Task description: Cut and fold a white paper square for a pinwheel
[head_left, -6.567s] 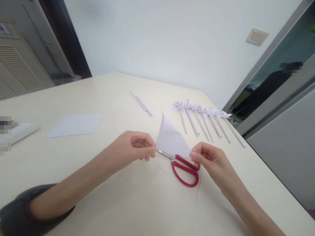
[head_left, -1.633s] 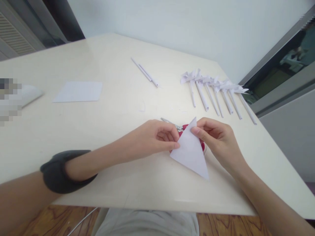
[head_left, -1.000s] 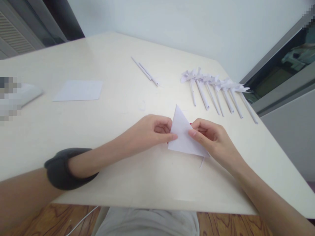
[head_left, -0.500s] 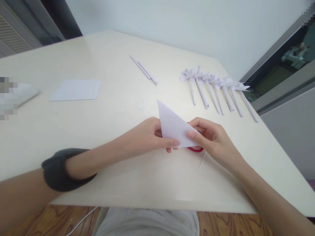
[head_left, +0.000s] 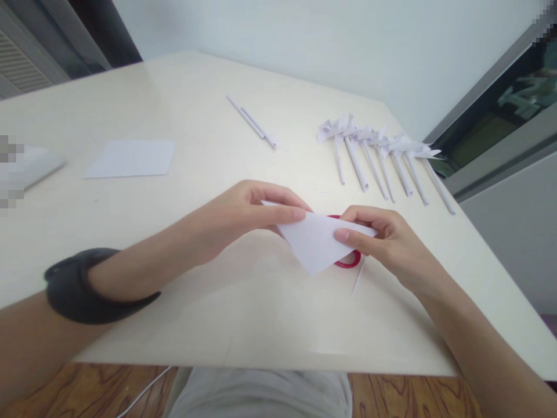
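A white sheet of paper folded into a triangle (head_left: pixel 317 241) is held above the table between both hands, one corner pointing down toward me. My left hand (head_left: pixel 265 206) pinches its upper long edge, thumb in front and fingers behind. With thumb and fingers, my right hand (head_left: pixel 369 229) grips the right part of the triangle. Behind the paper lie scissors, mostly hidden, with a red handle loop (head_left: pixel 349 260) showing below it. Beside the handle is a thin white paper strip (head_left: pixel 357 278).
Several paper pinwheels on rolled paper sticks (head_left: pixel 357 165) lie in a row at the right. Two rolled paper sticks (head_left: pixel 252 123) rest at the back middle. A white paper sheet (head_left: pixel 130 159) lies at the left. The table's front edge (head_left: pixel 261 367) is close to me.
The folded paper has been turned, so a corner that pointed up and away now points down. My left hand has shifted from its lower edge to its upper edge.
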Motion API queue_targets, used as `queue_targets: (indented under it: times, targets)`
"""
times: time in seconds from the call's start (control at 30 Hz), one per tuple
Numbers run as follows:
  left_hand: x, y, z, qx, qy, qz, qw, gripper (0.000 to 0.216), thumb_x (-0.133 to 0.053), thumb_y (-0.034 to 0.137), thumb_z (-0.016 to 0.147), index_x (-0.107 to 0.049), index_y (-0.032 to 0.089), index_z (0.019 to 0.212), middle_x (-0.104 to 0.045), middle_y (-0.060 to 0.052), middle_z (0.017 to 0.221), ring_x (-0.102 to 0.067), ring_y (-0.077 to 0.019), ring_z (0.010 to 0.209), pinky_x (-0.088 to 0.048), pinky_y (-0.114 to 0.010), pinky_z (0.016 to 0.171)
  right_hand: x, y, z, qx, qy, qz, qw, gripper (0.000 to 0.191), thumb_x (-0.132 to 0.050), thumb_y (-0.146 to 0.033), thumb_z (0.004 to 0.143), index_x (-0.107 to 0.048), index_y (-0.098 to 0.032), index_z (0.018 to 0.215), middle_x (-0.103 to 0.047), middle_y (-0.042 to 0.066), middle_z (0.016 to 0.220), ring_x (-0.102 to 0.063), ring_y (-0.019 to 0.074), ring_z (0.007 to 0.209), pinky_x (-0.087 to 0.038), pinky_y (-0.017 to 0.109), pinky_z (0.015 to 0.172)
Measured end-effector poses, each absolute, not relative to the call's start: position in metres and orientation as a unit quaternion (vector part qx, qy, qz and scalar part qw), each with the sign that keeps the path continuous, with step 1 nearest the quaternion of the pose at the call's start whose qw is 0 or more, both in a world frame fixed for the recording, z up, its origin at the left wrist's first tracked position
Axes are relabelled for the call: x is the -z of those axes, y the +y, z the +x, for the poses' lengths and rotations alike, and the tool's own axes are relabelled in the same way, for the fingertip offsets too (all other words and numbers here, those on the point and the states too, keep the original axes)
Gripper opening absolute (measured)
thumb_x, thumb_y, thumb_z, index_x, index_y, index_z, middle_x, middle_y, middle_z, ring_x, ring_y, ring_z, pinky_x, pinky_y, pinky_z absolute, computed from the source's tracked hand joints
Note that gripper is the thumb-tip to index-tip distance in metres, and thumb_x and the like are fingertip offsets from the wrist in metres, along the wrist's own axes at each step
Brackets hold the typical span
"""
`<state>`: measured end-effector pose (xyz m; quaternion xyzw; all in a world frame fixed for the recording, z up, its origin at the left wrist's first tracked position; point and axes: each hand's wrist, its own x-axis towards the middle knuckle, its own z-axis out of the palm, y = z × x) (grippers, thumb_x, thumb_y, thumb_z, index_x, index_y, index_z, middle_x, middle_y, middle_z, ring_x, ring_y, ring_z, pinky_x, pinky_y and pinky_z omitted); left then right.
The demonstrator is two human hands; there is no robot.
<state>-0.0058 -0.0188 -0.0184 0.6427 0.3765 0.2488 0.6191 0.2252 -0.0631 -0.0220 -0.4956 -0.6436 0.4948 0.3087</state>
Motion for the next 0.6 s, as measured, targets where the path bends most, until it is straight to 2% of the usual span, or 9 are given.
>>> queue_targets:
  times: [0.13,0.33,0.5,0.6]
  targets:
    - [0.020,-0.015,-0.007,-0.219,0.422,0.670,0.571,0.013,-0.070,0.034,0.077,-0.074,0.023,0.082,-0.075,0.002,0.084,-0.068,-0.0137,0.079,-0.050,-0.016,0.065,0.023,-0.061,0.221,-0.497,-0.660,-0.499,0.261,0.017,-0.064,-0.033,0.086,-0.062,-0.019,0.075,-0.056,0.000,0.079,-0.053,0.0131,0.070,-0.044,0.023,0.055]
    - [0.027,-0.022,0.001,-0.141,0.383,0.698,0.588,0.011,-0.066,0.030,0.078,-0.070,0.021,0.074,-0.071,0.003,0.077,-0.065,-0.0135,0.073,-0.048,-0.020,0.064,0.024,-0.063,0.218,-0.397,-0.732,-0.499,0.241,0.016,-0.061,-0.027,0.086,-0.064,-0.020,0.072,-0.061,0.001,0.075,-0.057,0.0200,0.086,-0.040,0.026,0.061]
    - [0.028,-0.026,0.001,-0.197,0.404,0.745,0.492,0.013,-0.063,0.027,0.078,-0.064,0.020,0.067,-0.064,0.005,0.065,-0.059,-0.0107,0.063,-0.041,-0.018,0.054,0.025,-0.067,0.215,-0.274,-0.771,-0.519,0.247,0.007,-0.059,-0.023,0.086,-0.064,-0.020,0.090,-0.066,0.000,0.082,-0.052,0.0130,0.065,-0.039,0.025,0.057]
    - [0.027,-0.028,0.000,-0.215,0.420,0.763,0.443,0.015,-0.060,0.027,0.079,-0.062,0.020,0.066,-0.064,0.005,0.064,-0.059,-0.0115,0.063,-0.040,-0.019,0.053,0.026,-0.068,0.214,-0.207,-0.785,-0.522,0.261,0.012,-0.061,-0.021,0.085,-0.063,-0.020,0.097,-0.066,-0.001,0.083,-0.050,0.0119,0.062,-0.040,0.025,0.060]
